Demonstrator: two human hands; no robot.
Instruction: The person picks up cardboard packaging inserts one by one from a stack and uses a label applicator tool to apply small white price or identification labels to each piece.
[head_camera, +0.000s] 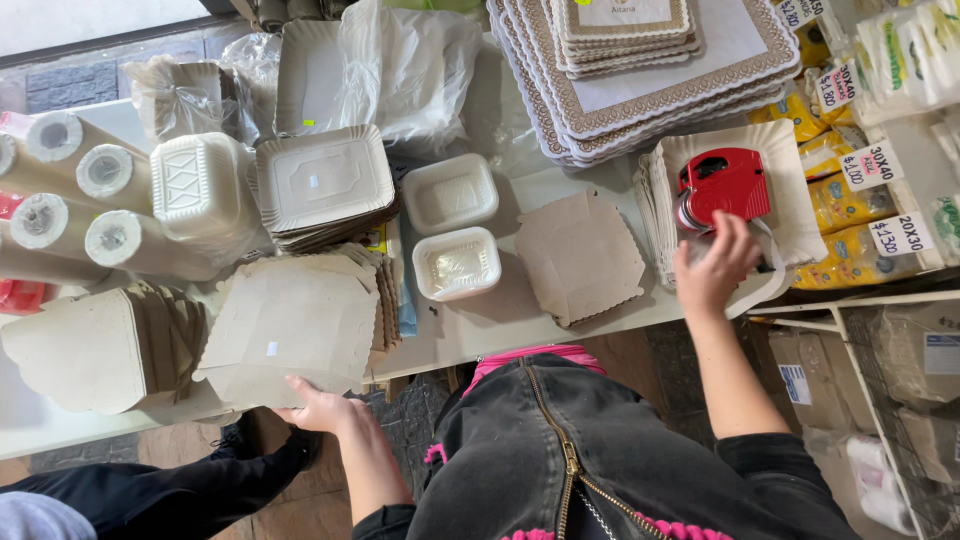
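While the view is taken from above, two bare hands are seen at the near edge of a white table (480, 330), which serves as the landmark. At the table's near-left edge, the left hand (322, 408) is laid against the underside of a stack of brown cardboard trays (290, 325); fingers are curled loosely on the stack's near edge, and a full grip cannot be confirmed since the fingertips are hidden under the stack. At the table's right end, the right hand (712, 268) is raised to a red price-label gun (722, 186), which rests on a pile of white scalloped trays (775, 165); fingers are half open and touching the gun's lower edge, not closed around it. Mid-table, two small white foam containers (455, 228) are set one behind the other, with a single flat cardboard tray (580, 258) just to their right. Left of the foam containers, a stack of white square plates (322, 185) is seen, and beyond it a clear-wrapped pack of white trays (195, 195). At the table's far-left, paper rolls (70, 190) are lying. At the far-right, large gold-bordered cake boards (640, 70) are stacked. Another brown cardboard stack (95, 350) sits at the near-left corner.
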